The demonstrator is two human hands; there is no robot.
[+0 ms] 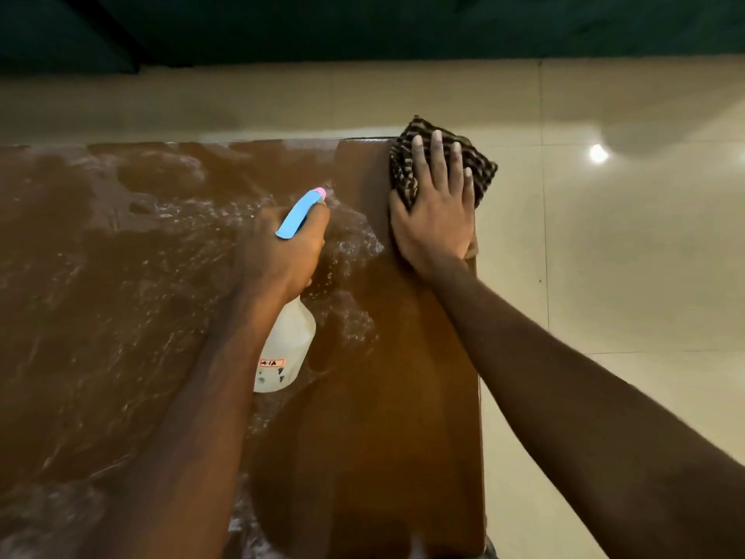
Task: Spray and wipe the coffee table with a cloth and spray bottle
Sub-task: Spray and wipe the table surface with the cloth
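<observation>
A brown wooden coffee table fills the left and middle of the head view. Its left part is wet with foamy streaks; a strip along the right edge looks smooth. My left hand grips a white spray bottle with a blue head and pink nozzle, held above the table and pointing away from me. My right hand lies flat, fingers spread, on a dark striped cloth at the table's far right corner. Part of the cloth hangs past the table edge.
A glossy cream tiled floor lies beyond the table's right and far edges, with a lamp reflection on it. A dark green sofa or drape runs across the top of the view.
</observation>
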